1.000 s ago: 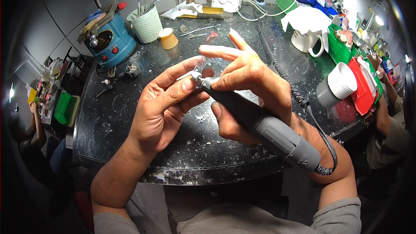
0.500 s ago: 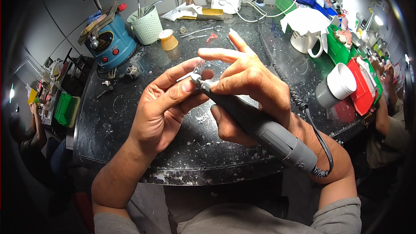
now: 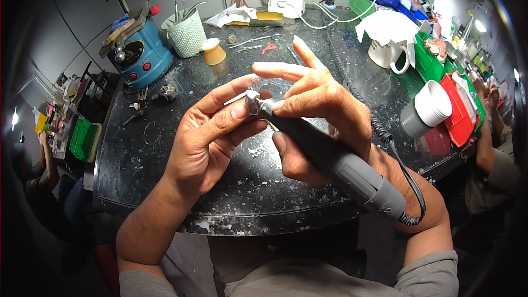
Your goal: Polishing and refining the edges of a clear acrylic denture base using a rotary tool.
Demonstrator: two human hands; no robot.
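Between the thumb and fingers of my left hand (image 3: 204, 132) is pinched a small pale piece (image 3: 252, 95), partly clear, partly whitish; its exact kind is too small to make out. My right hand (image 3: 335, 107) grips a black and grey rotary handpiece (image 3: 360, 180), thumb below and fingers over its front. The handpiece slants up to the left, its narrow tip at the pale piece; whether they touch I cannot tell. Two right fingers stretch outward, one near my left fingertips. A coiled black cord (image 3: 410, 173) runs from the handpiece's rear end.
Behind my hands on the black bench (image 3: 231, 209) are a blue machine (image 3: 144, 58), a pale green basket (image 3: 187, 38) of tools, a yellowish jar (image 3: 213, 52) and metal tools (image 3: 256, 39). At right stand a white mug (image 3: 385, 54), cups (image 3: 433, 103) and a red bin (image 3: 457, 111). People work on both sides.
The handpiece and my right hand have shifted slightly right and down, and the tip has drawn a little back from the pale piece. The pale piece has turned slightly in my left fingers.
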